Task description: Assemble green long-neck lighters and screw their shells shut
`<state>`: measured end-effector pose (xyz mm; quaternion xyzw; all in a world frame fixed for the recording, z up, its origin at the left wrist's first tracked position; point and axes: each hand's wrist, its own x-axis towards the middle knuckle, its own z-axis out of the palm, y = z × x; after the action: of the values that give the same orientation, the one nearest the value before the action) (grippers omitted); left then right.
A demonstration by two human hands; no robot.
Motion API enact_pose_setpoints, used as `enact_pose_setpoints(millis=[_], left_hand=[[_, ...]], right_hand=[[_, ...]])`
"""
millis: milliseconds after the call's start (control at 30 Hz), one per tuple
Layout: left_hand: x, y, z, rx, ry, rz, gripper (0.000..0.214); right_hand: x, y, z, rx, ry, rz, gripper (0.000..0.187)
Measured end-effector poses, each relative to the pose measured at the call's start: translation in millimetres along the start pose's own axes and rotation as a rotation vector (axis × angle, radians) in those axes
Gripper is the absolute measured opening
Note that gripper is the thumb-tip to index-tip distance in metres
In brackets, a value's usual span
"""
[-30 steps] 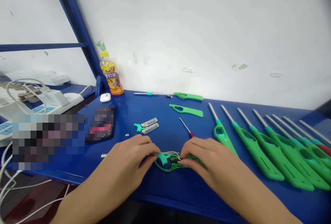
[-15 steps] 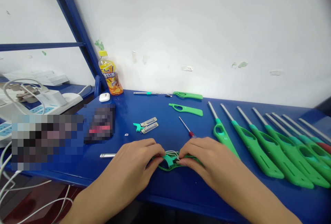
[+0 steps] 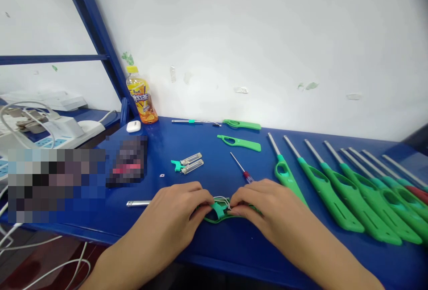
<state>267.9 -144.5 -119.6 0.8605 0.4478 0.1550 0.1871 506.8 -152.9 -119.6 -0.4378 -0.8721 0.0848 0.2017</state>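
A green lighter shell half (image 3: 217, 220) lies near the table's front edge, between my hands. My left hand (image 3: 180, 205) is closed, thumb and forefinger pinching the teal trigger (image 3: 219, 210) within the shell. At the trigger's other side, my right hand (image 3: 264, 200) pinches a small dark piece by the white wire (image 3: 223, 198); the fingertips partly hide it. A silver lighter tube (image 3: 137, 203) sticks out to the left from under my left hand. Just beyond my right hand lies a screwdriver (image 3: 246, 175) with a red handle.
Several green lighters (image 3: 334, 196) lie in a row at right. Two fuel cylinders (image 3: 192, 163) with a teal trigger lie left of centre. Behind are two green shell halves (image 3: 245, 144) and a tube with wires (image 3: 187, 121). A drink bottle (image 3: 143, 100) and power strips (image 3: 60, 134) are at left.
Both hands keep nearly the same hold on the trigger and the dark piece. The whole view has shifted slightly; the things on the table lie as before.
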Motion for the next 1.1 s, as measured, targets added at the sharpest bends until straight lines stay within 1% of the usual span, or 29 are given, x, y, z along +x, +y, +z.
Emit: enact_pose_setpoints(millis=[100,233,433,600,833,967,1100], left_hand=[[1,-2,2.4,0.007,0.007,0.007,0.019],[4,-4,6.2,0.042,0.007,0.012,0.021],[2,-8,8.3,0.043,0.023,0.042,0.039],[0,-9,7.6,0.066,0.035,0.024,0.038],[2,-10,7.8,0.053,0.037,0.013,0.029],[1,-11,7.9,0.05,0.035,0.013,0.032],[-3,-8,6.2,0.066,0.025,0.019,0.04]], right_hand=[[0,0,1,0.019,-0.018,0.02,0.016],[0,0,3,-0.019,-0.033,0.038,0.015],[3,-2,3,-0.001,-0.047,0.069,0.015],[2,-4,2,-0.002,-0.075,0.089,0.013],[2,-5,1,0.012,-0.087,0.108,0.012],[3,-4,2,0.025,-0.087,0.108,0.012],[3,-5,2,0.007,-0.113,0.121,0.01]])
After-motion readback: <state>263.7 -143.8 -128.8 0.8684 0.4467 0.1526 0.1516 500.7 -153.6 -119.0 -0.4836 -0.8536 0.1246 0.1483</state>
